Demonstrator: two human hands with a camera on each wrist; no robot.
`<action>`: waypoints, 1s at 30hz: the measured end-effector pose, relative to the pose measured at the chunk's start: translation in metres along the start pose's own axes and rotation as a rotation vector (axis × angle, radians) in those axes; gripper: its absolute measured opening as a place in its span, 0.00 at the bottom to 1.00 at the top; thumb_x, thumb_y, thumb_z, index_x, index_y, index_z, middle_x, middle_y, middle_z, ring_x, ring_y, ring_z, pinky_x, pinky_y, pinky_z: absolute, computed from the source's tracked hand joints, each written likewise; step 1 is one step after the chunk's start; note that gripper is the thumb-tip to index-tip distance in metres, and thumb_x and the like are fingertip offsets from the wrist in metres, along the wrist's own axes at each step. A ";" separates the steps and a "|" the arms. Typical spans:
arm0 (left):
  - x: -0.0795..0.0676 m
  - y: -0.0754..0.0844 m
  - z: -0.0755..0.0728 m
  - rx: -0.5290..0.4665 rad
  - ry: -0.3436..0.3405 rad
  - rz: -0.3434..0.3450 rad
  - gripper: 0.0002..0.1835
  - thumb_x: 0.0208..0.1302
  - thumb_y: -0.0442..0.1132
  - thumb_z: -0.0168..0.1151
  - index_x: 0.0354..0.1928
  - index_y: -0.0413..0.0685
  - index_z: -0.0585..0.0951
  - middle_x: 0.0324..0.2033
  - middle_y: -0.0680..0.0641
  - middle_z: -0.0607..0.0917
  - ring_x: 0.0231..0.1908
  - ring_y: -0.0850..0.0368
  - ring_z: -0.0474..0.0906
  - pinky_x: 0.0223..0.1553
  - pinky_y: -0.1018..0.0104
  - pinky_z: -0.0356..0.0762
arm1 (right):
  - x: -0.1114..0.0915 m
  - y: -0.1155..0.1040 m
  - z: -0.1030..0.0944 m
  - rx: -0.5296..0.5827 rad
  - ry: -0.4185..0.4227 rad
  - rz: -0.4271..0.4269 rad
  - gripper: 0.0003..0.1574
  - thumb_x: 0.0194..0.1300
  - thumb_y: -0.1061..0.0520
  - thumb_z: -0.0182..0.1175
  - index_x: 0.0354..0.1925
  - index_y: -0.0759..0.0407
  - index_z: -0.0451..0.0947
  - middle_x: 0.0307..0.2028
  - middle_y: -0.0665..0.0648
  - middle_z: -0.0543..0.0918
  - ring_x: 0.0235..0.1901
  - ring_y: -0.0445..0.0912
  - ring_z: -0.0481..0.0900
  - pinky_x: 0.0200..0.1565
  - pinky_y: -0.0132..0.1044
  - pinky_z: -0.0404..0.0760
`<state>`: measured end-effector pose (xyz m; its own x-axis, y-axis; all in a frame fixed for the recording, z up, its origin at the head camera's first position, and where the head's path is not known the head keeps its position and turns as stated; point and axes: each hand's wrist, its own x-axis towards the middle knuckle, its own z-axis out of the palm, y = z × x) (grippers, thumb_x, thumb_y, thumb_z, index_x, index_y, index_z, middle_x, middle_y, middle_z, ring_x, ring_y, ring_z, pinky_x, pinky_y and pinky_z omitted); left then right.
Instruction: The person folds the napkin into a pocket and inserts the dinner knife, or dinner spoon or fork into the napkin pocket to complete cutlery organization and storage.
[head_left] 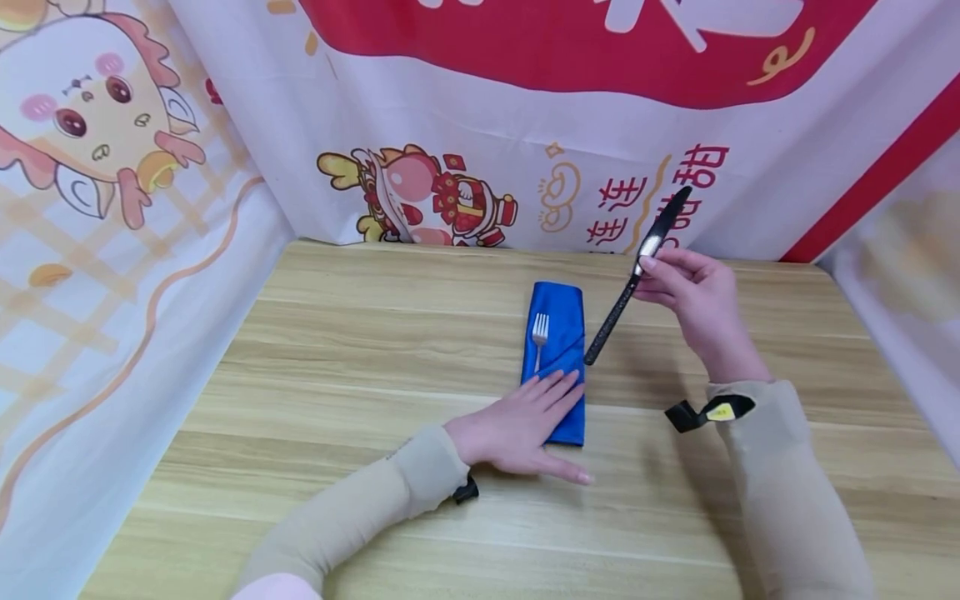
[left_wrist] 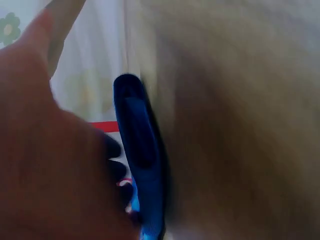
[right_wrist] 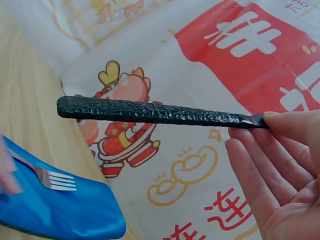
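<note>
A folded blue napkin (head_left: 558,304) lies lengthwise on the wooden table. Tines up, a silver fork (head_left: 540,329) sits in its fold, the lower handle covered by cloth. My left hand (head_left: 517,425) rests across the napkin's lower half, fingers straight and thumb spread to the side. In the left wrist view the folded end of the napkin (left_wrist: 135,130) shows beside that hand. My right hand (head_left: 705,304) pinches a table knife (head_left: 622,308) near where handle meets blade. Its textured black handle (right_wrist: 150,110) slants down toward the napkin's right edge, the blade pointing up and away.
The wooden table (head_left: 337,333) ends at a printed white and red cloth (head_left: 465,125) hung behind it. Another patterned cloth (head_left: 97,275) hangs along the left side. A black strap (head_left: 705,412) with a yellow label is on my right wrist.
</note>
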<state>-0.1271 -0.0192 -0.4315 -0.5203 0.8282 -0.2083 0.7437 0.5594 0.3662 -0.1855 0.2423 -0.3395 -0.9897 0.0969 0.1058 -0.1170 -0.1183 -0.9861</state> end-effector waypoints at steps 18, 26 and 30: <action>-0.003 0.004 0.003 0.126 -0.101 -0.006 0.70 0.51 0.88 0.46 0.81 0.50 0.35 0.80 0.47 0.32 0.77 0.53 0.27 0.74 0.54 0.28 | 0.059 0.058 0.007 -0.002 -0.028 0.020 0.21 0.66 0.55 0.70 0.50 0.70 0.81 0.38 0.58 0.89 0.33 0.47 0.88 0.43 0.38 0.85; -0.003 0.006 0.000 0.131 -0.119 -0.013 0.71 0.50 0.87 0.50 0.81 0.50 0.35 0.80 0.47 0.33 0.78 0.53 0.28 0.74 0.55 0.29 | 0.073 0.081 0.012 -0.048 -0.045 0.025 0.18 0.67 0.57 0.70 0.47 0.70 0.82 0.36 0.57 0.89 0.31 0.47 0.88 0.40 0.39 0.86; -0.003 0.005 0.000 0.138 -0.134 -0.021 0.71 0.50 0.87 0.51 0.81 0.50 0.33 0.80 0.48 0.32 0.77 0.54 0.26 0.74 0.55 0.28 | 0.075 0.088 0.011 -0.062 -0.051 0.063 0.17 0.67 0.58 0.69 0.48 0.70 0.82 0.35 0.57 0.88 0.31 0.46 0.88 0.39 0.40 0.86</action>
<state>-0.1218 -0.0194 -0.4288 -0.4822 0.8086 -0.3371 0.7886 0.5682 0.2349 -0.2710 0.2279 -0.4166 -0.9980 0.0404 0.0484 -0.0508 -0.0611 -0.9968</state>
